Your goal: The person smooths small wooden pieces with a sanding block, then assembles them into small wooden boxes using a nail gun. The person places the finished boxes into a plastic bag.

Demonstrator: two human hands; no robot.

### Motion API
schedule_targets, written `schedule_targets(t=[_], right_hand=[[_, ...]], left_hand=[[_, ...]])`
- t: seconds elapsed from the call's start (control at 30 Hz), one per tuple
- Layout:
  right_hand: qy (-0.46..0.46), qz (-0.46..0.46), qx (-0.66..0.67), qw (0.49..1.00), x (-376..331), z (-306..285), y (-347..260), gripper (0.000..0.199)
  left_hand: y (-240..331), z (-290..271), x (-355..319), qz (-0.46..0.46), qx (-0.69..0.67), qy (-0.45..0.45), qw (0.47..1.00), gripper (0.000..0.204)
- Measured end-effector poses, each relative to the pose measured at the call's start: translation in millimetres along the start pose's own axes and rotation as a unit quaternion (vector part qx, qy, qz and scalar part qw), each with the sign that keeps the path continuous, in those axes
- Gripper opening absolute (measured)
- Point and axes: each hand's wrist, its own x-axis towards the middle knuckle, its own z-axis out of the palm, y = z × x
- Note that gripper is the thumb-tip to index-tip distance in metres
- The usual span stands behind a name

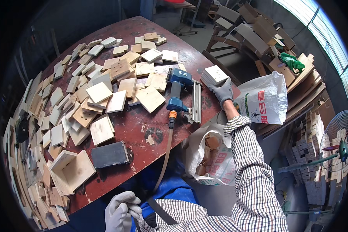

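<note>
At the table's right edge, my right hand (223, 92), in a grey glove, is closed round a small stack of pale wooden boards (215, 75). To its left a blue nail gun (178, 91) lies on the table, its hose running down towards me. Low in the picture, close to my body, my left hand (121, 212) wears a white glove. Its fingers are curled in, and whatever they may hold is hidden. On the table beyond it are an open-sided wooden box (71, 170) and a dark rectangular block (110, 155).
Many loose wooden boards (98, 92) cover the left and far parts of the red table (154, 145). White sacks (195, 152) stand by its right edge, one holding wood pieces. Farther right are stacked timber (315, 154) and a caged fan (336, 145).
</note>
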Motion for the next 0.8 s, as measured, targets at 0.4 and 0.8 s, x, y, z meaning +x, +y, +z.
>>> schedule_targets(t=[0.4, 0.8], right_hand=[[-0.242, -0.405, 0.067, 0.879, -231.0, -128.1, -174.3, 0.137], [-0.430, -0.290, 0.239, 0.821, -319.2, -119.3, -183.0, 0.154]], left_hand=[[-16.1, 8.6, 15.0, 0.178, 0.018, -0.009, 0.984, 0.094], [-23.3, 57.1, 20.7, -0.058, -0.092, -0.179, 0.978, 0.078]])
